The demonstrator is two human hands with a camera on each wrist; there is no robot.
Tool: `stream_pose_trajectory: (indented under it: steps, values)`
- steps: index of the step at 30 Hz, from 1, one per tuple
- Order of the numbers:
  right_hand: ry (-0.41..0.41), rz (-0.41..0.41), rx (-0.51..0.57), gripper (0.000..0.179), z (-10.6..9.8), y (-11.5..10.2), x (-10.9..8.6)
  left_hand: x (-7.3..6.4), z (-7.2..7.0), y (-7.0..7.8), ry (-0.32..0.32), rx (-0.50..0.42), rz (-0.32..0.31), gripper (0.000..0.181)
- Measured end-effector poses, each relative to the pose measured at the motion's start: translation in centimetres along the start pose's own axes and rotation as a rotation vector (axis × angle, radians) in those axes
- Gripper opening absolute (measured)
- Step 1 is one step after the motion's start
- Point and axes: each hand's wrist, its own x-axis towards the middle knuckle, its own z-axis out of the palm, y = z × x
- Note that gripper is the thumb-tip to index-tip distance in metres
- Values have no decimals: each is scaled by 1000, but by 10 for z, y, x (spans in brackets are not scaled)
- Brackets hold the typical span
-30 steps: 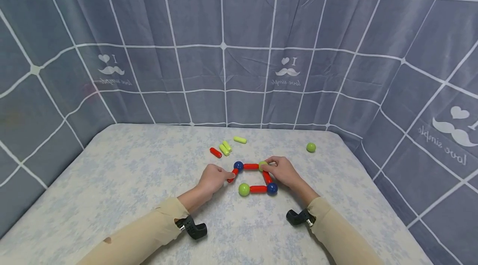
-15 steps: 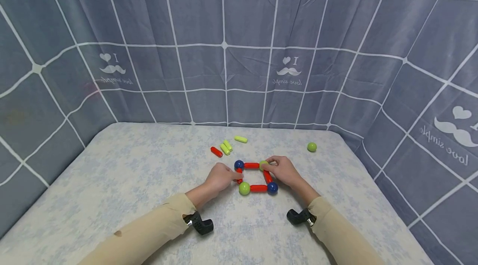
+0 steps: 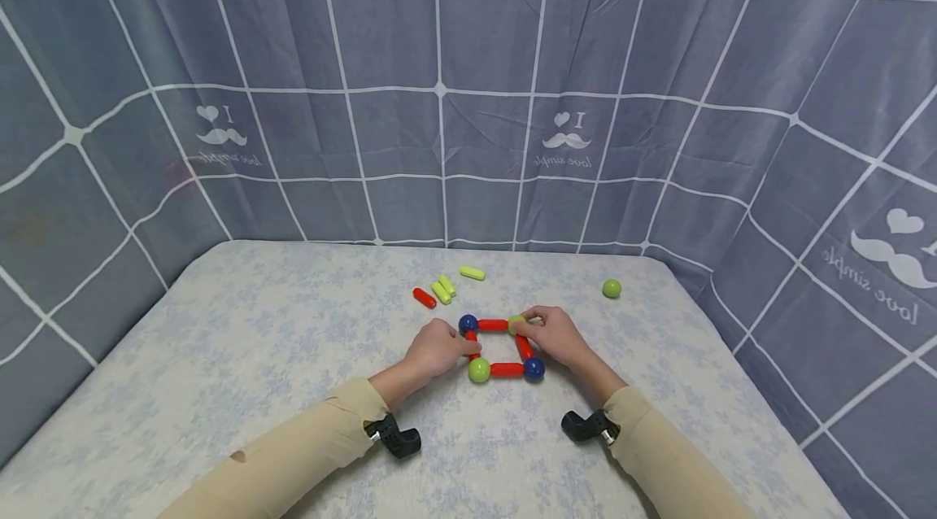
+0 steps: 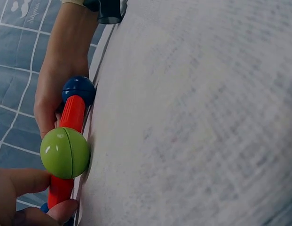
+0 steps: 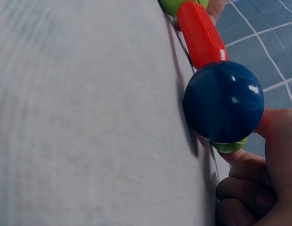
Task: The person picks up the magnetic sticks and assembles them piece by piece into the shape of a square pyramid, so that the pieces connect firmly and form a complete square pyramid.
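Note:
A four-sided frame of red rods and balls lies on the table. My left hand (image 3: pixel 436 348) pinches its left red rod (image 4: pixel 60 190) between thumb and finger. That rod runs from the far-left blue ball (image 3: pixel 468 324) to the near-left green ball (image 4: pixel 66 153). At the far-right corner my right hand (image 3: pixel 555 333) grips the other green ball (image 3: pixel 516 325), which the blue ball (image 5: pixel 224 102) mostly hides in the right wrist view. The near red rod (image 3: pixel 507 370) joins the near green ball to that near-right blue ball.
Behind the frame lie a loose red rod (image 3: pixel 424 298) and several yellow-green rods (image 3: pixel 472 272). A loose green ball (image 3: pixel 611 288) sits at the far right of the patterned table (image 3: pixel 293 316). A grey-blue checked curtain (image 3: pixel 395 137) hangs around the table's back and sides.
My left hand has swung the left rod's near end rightward, from sticking out to the left of the frame to the near green ball. The right hand stays on its green ball.

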Motion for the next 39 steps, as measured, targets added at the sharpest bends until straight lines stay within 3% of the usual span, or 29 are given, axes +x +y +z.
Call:
stream_pose_trajectory:
  steps: [14,27,30,36,39]
  values:
    - [-20,-21,-15,36,3,0,2,3,-8,-9,-26,49,72,34]
    - [-23,-35,-42,41,5,-5,5,4,-14,-14,-34,86,115,33]
    - [-25,-47,-42,40,5,-6,6,5,-16,-16,-3,105,114,35]
    - [-26,-49,-37,40,6,-7,5,11,-19,-17,120,128,123,36]
    - [-21,-48,-43,40,6,-7,5,15,-20,-16,134,123,136,34]
